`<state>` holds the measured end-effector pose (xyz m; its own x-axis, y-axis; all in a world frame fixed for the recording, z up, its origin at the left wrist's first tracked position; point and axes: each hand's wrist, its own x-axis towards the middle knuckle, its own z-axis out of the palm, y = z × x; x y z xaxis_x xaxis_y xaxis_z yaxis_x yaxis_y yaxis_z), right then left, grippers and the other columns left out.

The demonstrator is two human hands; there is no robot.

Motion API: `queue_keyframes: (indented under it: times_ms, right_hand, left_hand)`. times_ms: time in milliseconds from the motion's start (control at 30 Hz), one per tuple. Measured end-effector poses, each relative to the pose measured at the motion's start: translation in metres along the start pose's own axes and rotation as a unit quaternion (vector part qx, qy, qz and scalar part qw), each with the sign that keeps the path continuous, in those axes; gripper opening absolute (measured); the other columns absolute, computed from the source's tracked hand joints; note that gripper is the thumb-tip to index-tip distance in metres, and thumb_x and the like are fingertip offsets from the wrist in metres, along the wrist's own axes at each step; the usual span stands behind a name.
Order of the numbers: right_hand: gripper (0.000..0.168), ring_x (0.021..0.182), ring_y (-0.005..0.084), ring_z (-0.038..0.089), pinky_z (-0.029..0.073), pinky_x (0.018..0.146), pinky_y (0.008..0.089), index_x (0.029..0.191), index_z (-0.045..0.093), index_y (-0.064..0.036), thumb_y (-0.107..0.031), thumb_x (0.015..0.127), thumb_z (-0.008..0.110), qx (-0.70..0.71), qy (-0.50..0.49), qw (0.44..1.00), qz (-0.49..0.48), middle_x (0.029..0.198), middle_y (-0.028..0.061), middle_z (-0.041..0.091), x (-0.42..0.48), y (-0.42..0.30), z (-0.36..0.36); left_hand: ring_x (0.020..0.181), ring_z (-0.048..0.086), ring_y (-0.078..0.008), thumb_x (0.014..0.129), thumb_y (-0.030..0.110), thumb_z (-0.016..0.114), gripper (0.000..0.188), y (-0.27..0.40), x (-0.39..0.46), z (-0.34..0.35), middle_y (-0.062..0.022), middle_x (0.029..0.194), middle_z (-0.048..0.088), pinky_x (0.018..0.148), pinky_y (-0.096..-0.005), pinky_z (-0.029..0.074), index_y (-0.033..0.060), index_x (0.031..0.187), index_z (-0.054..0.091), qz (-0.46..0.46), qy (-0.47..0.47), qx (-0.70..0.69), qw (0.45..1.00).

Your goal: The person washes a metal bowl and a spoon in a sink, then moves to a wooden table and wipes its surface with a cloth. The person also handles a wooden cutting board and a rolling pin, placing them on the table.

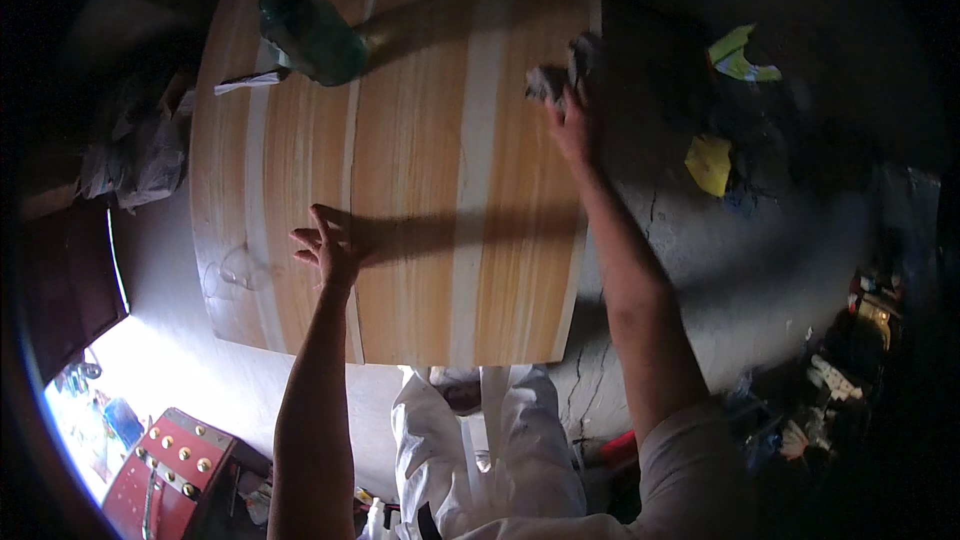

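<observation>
A wooden tabletop [412, 142] with pale lengthwise stripes spreads before me, a seam running along it. My right hand [576, 124] grips a crumpled grey cloth [551, 81] near the far right edge of the table. The cloth and fingers are slightly blurred. Over the nearer left part of the tabletop is my left hand [326, 247], holding nothing, its fingers apart. Whether it touches the wood I cannot tell. Toward the far left, a large green translucent bottle [322, 41] lies or leans on the table. Beside it is a flat whitish object [251, 81].
A red studded box or drum-like item [169, 476] sits at lower left, by bright light from a doorway. Plastic bags [154, 161] lie left of the table. Rightward on the dim floor are a yellow item [709, 163], a reflective piece [742, 56] and scattered clutter [832, 379].
</observation>
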<state>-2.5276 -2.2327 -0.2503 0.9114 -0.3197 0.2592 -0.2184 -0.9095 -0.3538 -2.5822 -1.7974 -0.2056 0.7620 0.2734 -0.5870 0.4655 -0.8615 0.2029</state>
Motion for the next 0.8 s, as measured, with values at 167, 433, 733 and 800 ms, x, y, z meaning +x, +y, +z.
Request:
queue_keyframes:
  times_ms: [167,433,733,800]
  right_hand:
    - [0.043,0.127,0.0401,0.041,0.033,0.107,0.0465,0.124,0.055,-0.005,-0.02,0.085,0.063,-0.048,-0.026,0.998,0.041,0.137,0.0227,0.044,-0.162,-0.066,-0.056]
    - [0.081,0.13,0.0423,0.037,0.029,0.107,0.0539,0.144,0.038,-0.021,-0.005,0.068,0.065,0.0,-0.175,0.965,0.196,0.144,0.0218,0.035,-0.376,-0.142,-0.103]
    - [0.07,0.132,0.0428,0.033,0.026,0.108,0.0562,0.142,0.037,-0.016,-0.023,0.081,0.069,-0.034,-0.073,0.989,0.123,0.148,0.0224,0.03,-0.138,-0.062,-0.048]
    - [0.056,0.134,0.0391,0.033,0.026,0.111,0.0535,0.137,0.047,-0.015,-0.025,0.085,0.066,-0.073,-0.05,0.993,0.075,0.146,0.0184,0.035,-0.056,-0.061,-0.032]
  left_hand:
    - [0.137,0.008,-0.0499,0.073,0.06,0.067,0.108,-0.03,0.042,0.03,-0.0219,0.152,0.008,0.098,-0.079,0.006,0.0265,0.15,0.0,0.044,0.102,0.172,0.979]
    - [0.133,0.027,-0.0486,0.083,0.067,0.05,0.09,-0.046,0.051,0.077,-0.0177,0.149,0.026,0.1,-0.0789,0.003,0.0206,0.15,0.013,-0.045,0.262,0.694,0.669]
    - [0.135,-0.025,-0.0486,0.067,0.041,0.082,0.127,-0.016,0.008,0.016,-0.0296,0.147,-0.027,0.103,-0.0683,-0.009,0.0271,0.148,-0.015,0.111,-0.001,-0.012,0.994]
    - [0.136,-0.027,-0.0452,0.067,0.034,0.084,0.13,0.025,-0.02,-0.023,-0.0305,0.147,-0.026,0.105,-0.0626,-0.015,0.0219,0.148,-0.017,-0.041,-0.069,-0.015,0.997]
